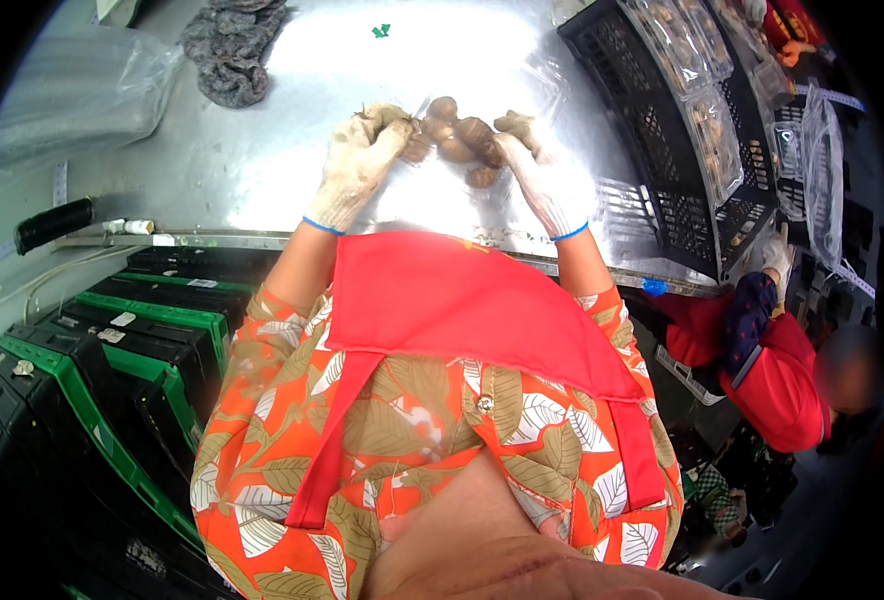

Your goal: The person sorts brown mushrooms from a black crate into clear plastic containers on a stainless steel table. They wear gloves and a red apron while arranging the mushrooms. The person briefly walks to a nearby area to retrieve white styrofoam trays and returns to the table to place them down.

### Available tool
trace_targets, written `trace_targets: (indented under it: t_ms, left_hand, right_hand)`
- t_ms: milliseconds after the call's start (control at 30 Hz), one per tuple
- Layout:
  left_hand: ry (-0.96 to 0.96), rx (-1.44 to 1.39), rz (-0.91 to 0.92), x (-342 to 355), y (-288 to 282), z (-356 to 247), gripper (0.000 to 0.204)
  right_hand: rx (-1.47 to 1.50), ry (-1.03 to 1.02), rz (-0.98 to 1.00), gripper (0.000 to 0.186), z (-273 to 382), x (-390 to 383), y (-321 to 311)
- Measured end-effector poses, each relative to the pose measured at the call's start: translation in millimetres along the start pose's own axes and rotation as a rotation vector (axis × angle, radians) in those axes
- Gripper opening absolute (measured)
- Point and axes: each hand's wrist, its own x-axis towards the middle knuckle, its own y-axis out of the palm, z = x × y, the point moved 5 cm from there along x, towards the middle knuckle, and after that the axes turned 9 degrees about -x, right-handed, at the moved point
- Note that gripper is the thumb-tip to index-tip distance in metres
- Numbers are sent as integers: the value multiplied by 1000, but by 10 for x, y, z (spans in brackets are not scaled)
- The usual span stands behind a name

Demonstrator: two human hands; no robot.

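Between my two hands, on the shiny metal table [262,185], lies a small cluster of brown, roundish pieces [454,150] that look like mushrooms. My left hand [354,165], in a white knit glove with a blue cuff edge, has its fingers curled together at the left side of the cluster; what they hold is hidden. On the other side my right hand [542,168], gloved alike, is also closed, thumb and finger at a darker brown piece [477,137]. Whether it grips that piece or something clear beside it does not show.
A black perforated crate [652,130] with clear plastic packs [714,135] of brown pieces stands at right. Crumpled dark plastic [230,50], clear film [82,85] and green scraps [381,31] lie farther back. Green and black crates [147,310] sit lower left. Another person [782,375] works at right.
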Motion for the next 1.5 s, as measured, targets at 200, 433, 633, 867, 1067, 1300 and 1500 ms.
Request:
trace_targets:
  t_ms: [200, 433, 633, 867, 1067, 1300, 1500]
  left_hand:
    - [-85, -95, 134, -40, 236, 9, 20]
    - [272, 278, 524, -66, 562, -232, 33]
    - [-286, -533, 432, -253, 730, -112, 33]
    - [-175, -348, 376, -301, 772, -60, 35]
    - [454, 818, 332, -338, 665, -104, 65]
    - [682, 1258, 396, -326, 748, 9, 75]
    - [555, 1174, 266, -138, 1026, 44, 68]
  right_hand:
    - [100, -224, -51, 48, 165, -228, 62]
    - [99, -368, 38, 31, 177, -283, 263]
    - [256, -309, -18, 23, 8, -235, 193]
    - [206, -201, -149, 21, -237, -658, -301]
    - [452, 152, 50, 31, -1240, -1634, -733]
    - [-131, 562, -205, 42, -2183, -2643, -570]
    - [133, 560, -266, 29, -2027, -2462, -658]
